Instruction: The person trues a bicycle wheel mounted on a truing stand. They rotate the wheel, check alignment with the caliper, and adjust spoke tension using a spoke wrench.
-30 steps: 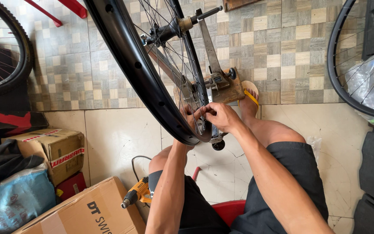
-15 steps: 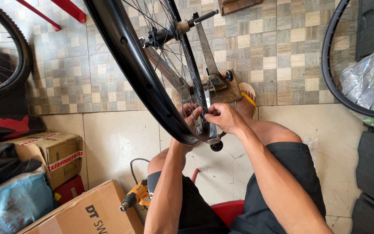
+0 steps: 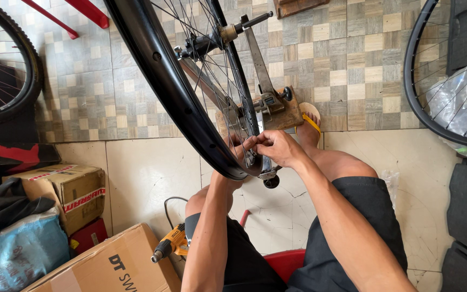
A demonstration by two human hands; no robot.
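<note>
Head view: black bicycle wheel [image 3: 163,81] sits upright in a metal truing stand [image 3: 268,100], stand base on a wooden block on the tiled floor [image 3: 347,59], centre of frame just beyond the person's knees. Right hand [image 3: 279,148] is at the low part of the rim, fingers pinched together on a spoke end near the rim. Left hand [image 3: 233,157] is mostly hidden behind the rim; it touches the rim's lower edge, grip cannot be told. Sandalled foot [image 3: 309,121] rests just right of the stand base. Yellow cordless drill [image 3: 169,243] lies near left, beside a cardboard box [image 3: 114,265]. A second box [image 3: 71,186] is further left. Another wheel [image 3: 433,75] leans far right; a tyred wheel [image 3: 12,65] stands far left.
</note>
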